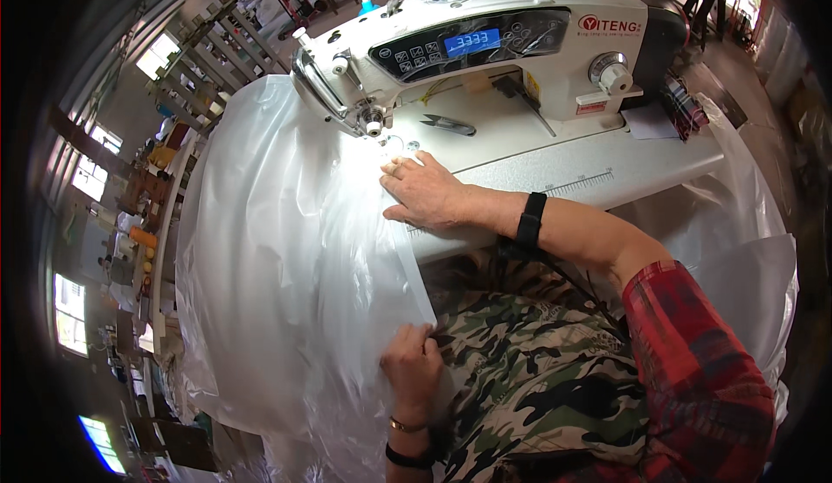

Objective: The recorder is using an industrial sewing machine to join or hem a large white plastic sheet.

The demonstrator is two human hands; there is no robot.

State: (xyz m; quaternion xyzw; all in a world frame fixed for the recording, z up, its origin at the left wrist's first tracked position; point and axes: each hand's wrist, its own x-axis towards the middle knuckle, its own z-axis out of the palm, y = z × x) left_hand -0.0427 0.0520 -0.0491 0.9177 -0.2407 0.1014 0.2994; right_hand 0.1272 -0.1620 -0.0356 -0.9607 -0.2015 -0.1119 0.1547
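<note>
A large sheet of translucent white plastic film [286,249] lies over the sewing table and hangs down toward my lap. My right hand [425,192] rests flat, palm down, on the sheet's edge just in front of the presser foot [374,126] of a white industrial sewing machine [520,32]. Lower down, my left hand [412,362] pinches the same edge of the film over my camouflage-patterned lap. I wear a dark band on each wrist, and my right sleeve is red plaid.
Small thread snips [449,124] lie on the machine bed under the arm. The white table top [607,171] has a printed ruler along its front. More plastic film [745,249] hangs at the right. Shelves and clutter [147,179] stand at the left.
</note>
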